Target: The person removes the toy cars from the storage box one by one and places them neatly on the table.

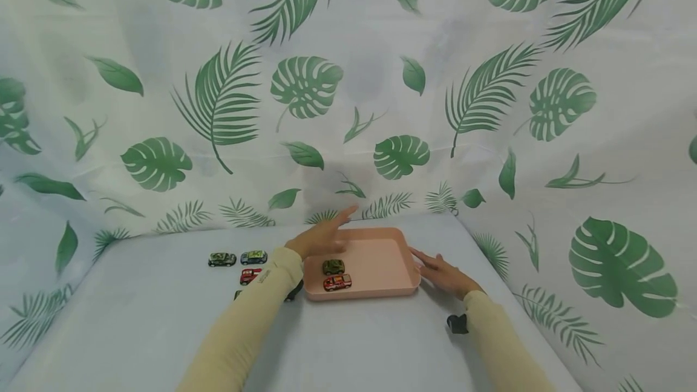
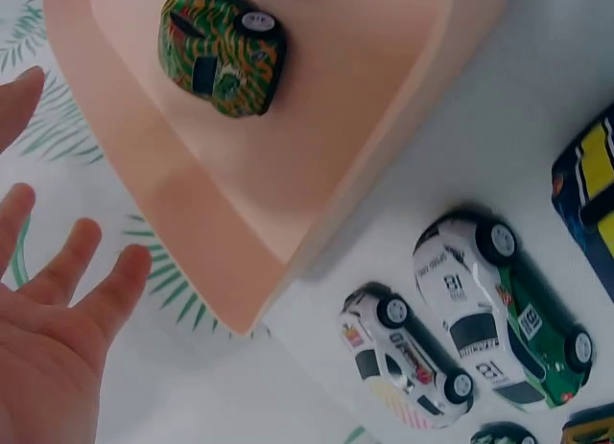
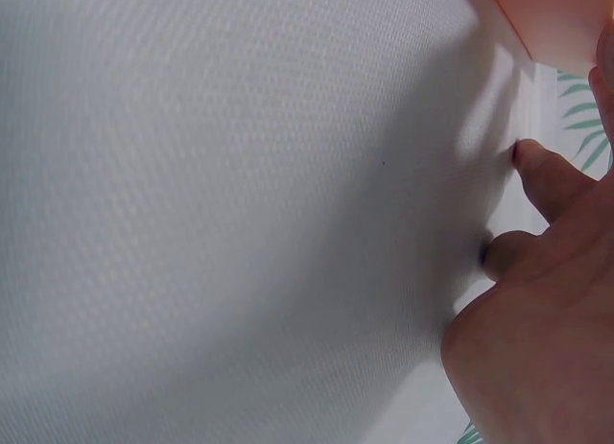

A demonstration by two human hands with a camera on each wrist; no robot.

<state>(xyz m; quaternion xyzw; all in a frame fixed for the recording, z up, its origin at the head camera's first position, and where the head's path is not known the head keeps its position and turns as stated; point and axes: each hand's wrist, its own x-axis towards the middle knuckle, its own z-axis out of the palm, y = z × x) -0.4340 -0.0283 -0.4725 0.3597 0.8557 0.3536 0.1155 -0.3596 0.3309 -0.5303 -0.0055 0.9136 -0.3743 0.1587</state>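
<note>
A pink tray (image 1: 381,262) lies on the table, with a green toy car (image 1: 333,267) and a red toy car (image 1: 337,282) in its left part. My left hand (image 1: 322,238) is at the tray's left end, fingers extended and nothing in them. In the left wrist view that hand (image 2: 58,338) has its fingers spread beside the tray wall (image 2: 182,214), near the green-and-orange striped car (image 2: 225,56). At the tray's right side is my right hand (image 1: 445,275), its fingers against or very close to the rim. The right wrist view shows this hand (image 3: 537,300) low over the table by a tray corner (image 3: 561,22).
Left of the tray stand a camouflage car (image 1: 222,259), a blue-and-green car (image 1: 253,257) and a red-and-white car (image 1: 249,276). My left sleeve (image 1: 256,295) partly covers others. A white-and-green car (image 2: 499,315) shows near the tray. A leaf-printed cloth (image 1: 348,107) hangs behind the table.
</note>
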